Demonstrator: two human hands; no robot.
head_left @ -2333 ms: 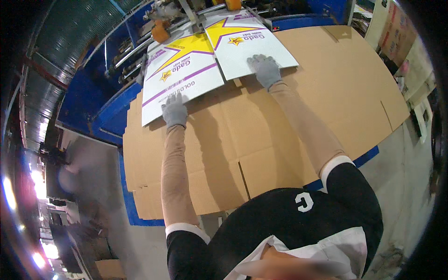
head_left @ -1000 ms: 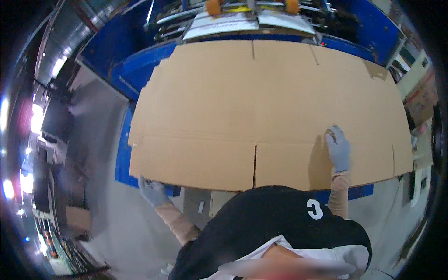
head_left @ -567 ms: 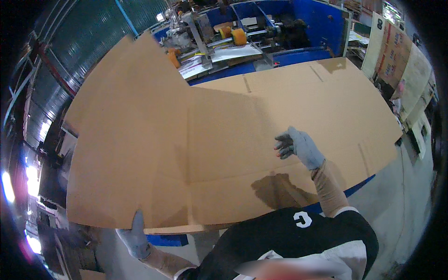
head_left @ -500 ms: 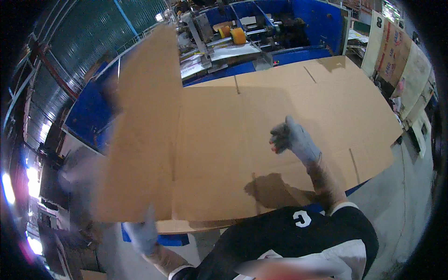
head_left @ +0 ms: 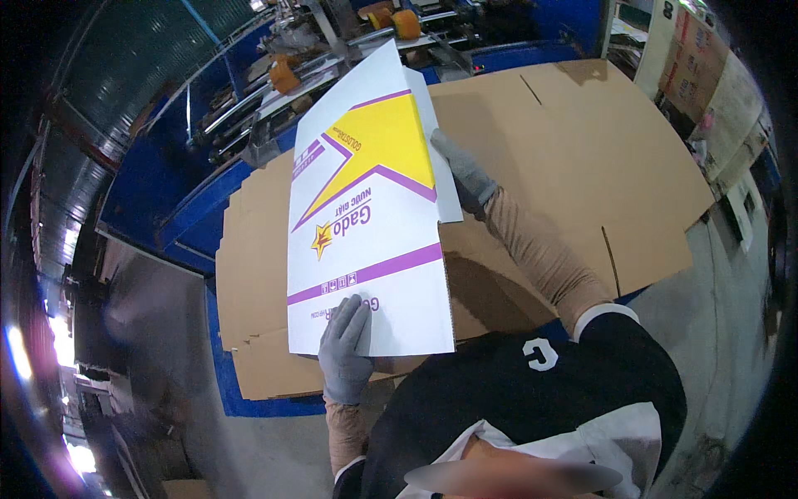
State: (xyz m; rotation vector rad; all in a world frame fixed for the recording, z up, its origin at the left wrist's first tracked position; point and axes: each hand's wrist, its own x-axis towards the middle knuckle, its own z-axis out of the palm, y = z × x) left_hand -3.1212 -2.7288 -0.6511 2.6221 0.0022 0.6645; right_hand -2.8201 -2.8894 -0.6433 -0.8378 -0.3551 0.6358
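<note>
A printed cardboard carton blank is raised and tilted above the brown cardboard. Its white face carries yellow and purple print. My left hand, in a grey glove, grips its near edge, with the fingers over the printed face and the thumb hidden. At its right side, my right hand, also gloved in grey, is closed on the narrow white side flap, with its fingers across the edge. Beneath lie plain brown cardboard sheets, stacked flat, with slots cut in their edges.
Beyond the cardboard stands a blue machine with metal shafts and orange rollers. A blue support shows under the stack's near left corner. Upright boards and panels are at the far right. Grey floor lies to the right.
The large brown panel raised at the left has given way to the printed white face, now nearer the middle. My left hand moved right and up; my right hand went from empty to the flap.
</note>
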